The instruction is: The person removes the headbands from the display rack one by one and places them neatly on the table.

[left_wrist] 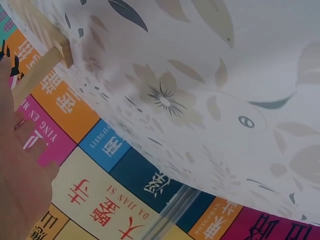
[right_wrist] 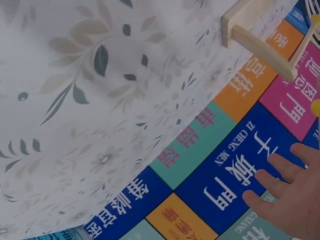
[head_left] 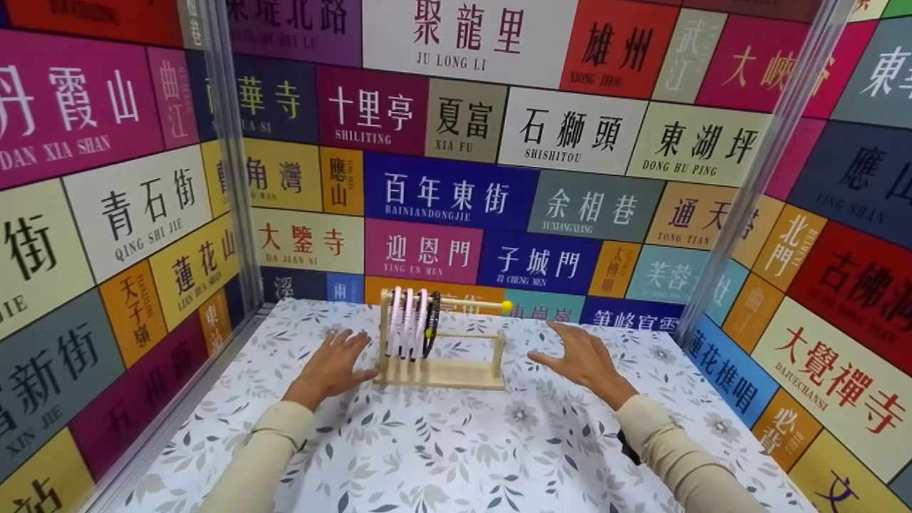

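Note:
A pale wooden stand (head_left: 445, 372) stands on the table with two yellow-tipped rods. From its upper rod, near the left post, hang several narrow bands that look like headbands, pink ones (head_left: 409, 322) beside a black one (head_left: 434, 324). My left hand (head_left: 333, 365) is at the stand's left end, fingers spread, thumb tip right by the base. To the right of the stand, apart from it, my right hand (head_left: 581, 358) hovers with fingers extended and nothing in it. Each wrist view catches part of a hand at its edge, with one end of the stand above.
A white cloth with grey leaves and flowers covers the table (head_left: 470, 456). Panels of coloured street-name signs (head_left: 449, 189) rise behind and at both sides. Metal corner posts stand at the back left (head_left: 231, 157) and back right (head_left: 759, 171).

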Demonstrator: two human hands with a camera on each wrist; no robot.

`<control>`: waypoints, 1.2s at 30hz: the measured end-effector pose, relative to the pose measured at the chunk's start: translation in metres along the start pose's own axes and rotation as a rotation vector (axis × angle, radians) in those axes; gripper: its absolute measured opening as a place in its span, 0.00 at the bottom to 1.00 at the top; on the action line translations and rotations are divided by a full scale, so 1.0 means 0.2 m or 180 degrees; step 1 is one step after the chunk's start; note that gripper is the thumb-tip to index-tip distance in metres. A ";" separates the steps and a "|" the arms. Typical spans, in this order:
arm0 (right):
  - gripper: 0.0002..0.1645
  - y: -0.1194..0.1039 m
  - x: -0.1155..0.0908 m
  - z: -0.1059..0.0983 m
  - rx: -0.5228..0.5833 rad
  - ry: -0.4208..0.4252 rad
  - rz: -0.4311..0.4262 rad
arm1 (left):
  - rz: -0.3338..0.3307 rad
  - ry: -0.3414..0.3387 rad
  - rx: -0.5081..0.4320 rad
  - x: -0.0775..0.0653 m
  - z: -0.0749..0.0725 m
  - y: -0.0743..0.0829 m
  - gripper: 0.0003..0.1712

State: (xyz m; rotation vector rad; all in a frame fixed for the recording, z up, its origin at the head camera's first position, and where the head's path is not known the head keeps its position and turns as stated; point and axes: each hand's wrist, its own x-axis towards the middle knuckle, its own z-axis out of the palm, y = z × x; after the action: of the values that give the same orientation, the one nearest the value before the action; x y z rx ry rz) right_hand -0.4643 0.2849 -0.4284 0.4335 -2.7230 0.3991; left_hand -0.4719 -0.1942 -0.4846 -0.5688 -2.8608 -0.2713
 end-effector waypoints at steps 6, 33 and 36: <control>0.54 -0.07 0.03 0.03 0.0061 0.0005 -0.0060 | -0.0114 -0.0055 -0.0066 0.03 0.05 0.00 0.41; 0.41 -0.47 0.15 0.23 0.0719 0.0083 -0.0396 | -0.0326 0.0288 -0.0690 0.09 0.27 0.02 0.29; 0.38 -0.50 0.17 0.26 0.0799 0.0064 -0.0418 | -0.0419 0.0169 -0.0732 0.10 0.29 0.02 0.28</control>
State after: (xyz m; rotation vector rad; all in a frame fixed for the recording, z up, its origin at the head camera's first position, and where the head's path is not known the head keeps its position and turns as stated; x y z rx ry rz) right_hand -0.4759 0.1688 -0.4399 0.6666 -2.6151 0.7082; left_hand -0.4987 -0.1700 -0.5342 -0.4052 -2.8384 -0.6334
